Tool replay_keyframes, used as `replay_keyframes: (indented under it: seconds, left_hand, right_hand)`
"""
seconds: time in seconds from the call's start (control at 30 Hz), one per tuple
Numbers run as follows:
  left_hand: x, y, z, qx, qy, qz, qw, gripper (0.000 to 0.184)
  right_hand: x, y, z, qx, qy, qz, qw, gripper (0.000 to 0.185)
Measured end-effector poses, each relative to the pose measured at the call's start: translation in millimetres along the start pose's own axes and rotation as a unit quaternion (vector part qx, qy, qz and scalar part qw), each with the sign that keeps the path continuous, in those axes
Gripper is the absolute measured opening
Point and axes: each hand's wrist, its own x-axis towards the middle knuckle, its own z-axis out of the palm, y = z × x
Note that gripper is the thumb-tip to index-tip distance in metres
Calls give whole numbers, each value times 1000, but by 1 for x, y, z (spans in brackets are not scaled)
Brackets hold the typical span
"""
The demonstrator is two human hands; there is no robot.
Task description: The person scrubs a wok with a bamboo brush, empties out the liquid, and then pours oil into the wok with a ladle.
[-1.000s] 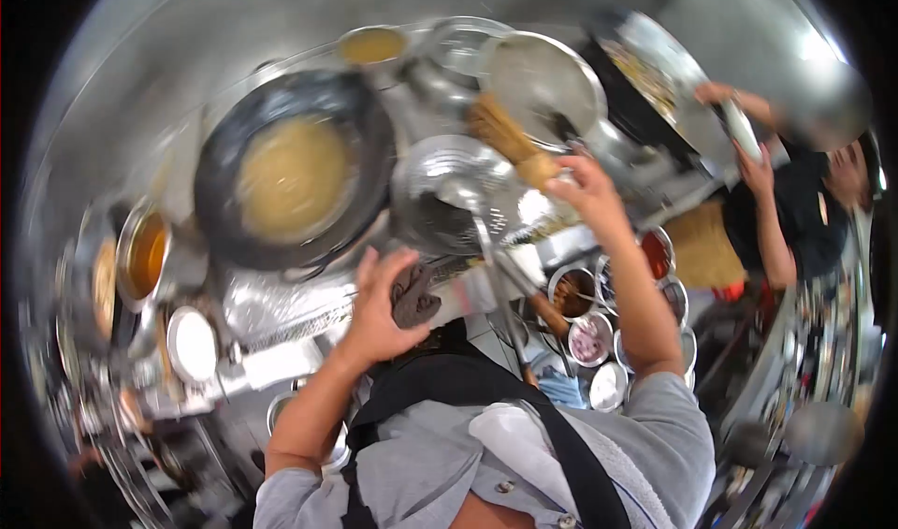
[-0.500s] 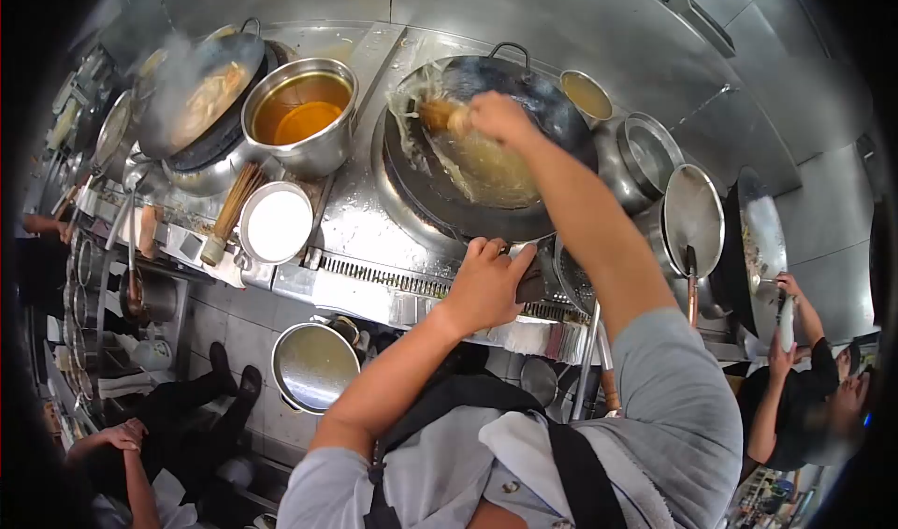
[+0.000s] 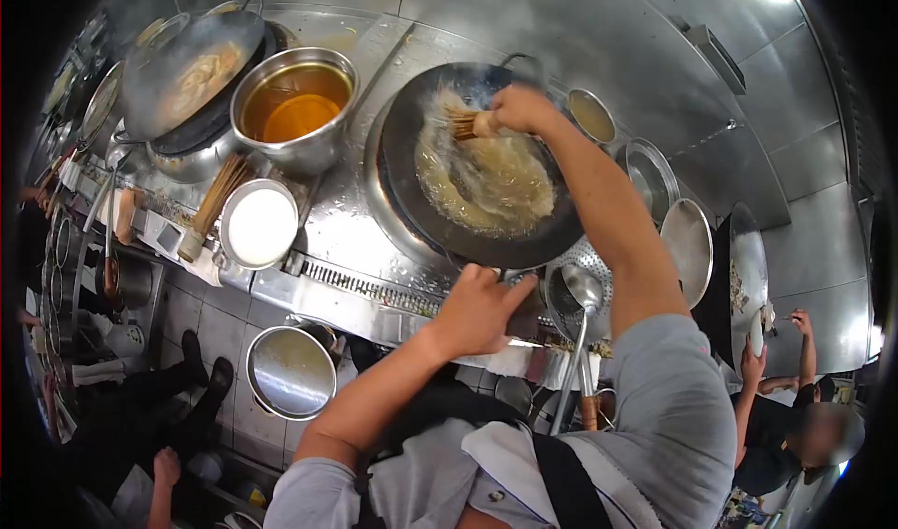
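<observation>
In front of me a large dark wok sits on the burner, holding cloudy yellowish liquid that swirls and foams. My right hand grips the butt of a bamboo wok brush, its bristles down in the liquid at the wok's far side. At the near rim my left hand is closed around the wok's handle, which its fingers mostly hide; the thumb points right. A ladle rests over a perforated strainer beside that hand.
Left of the wok stand a steel pot of amber liquid, a bowl of white stuff and another bamboo brush. Farther left, a second wok steams with food. Another pot is low. Co-workers are at both sides; one is at right.
The liquid has spread into a churning, foamy swirl. My right hand and the brush have shifted slightly right. The left hand keeps its hold, and the view has turned a little.
</observation>
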Motion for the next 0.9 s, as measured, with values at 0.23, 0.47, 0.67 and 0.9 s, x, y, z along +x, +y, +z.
replay_keyframes:
  seconds: [0.23, 0.47, 0.67, 0.9]
  left_hand:
    - [4, 4, -4, 11, -56, -57, 997, 87]
    - [2, 16, -1, 3, -15, -56, 998, 86]
    - [10, 20, 2, 16, -26, -85, 996, 83]
    - [5, 14, -4, 40, -40, -67, 996, 86]
  right_hand:
    - [-68, 2, 23, -83, 72, -74, 991, 36]
    - [-61, 9, 54, 27, 157, -88, 983, 37]
    - [-23, -7, 16, 163, 94, 54, 981, 43]
    - [-124, 21, 56, 65, 59, -126, 988, 37]
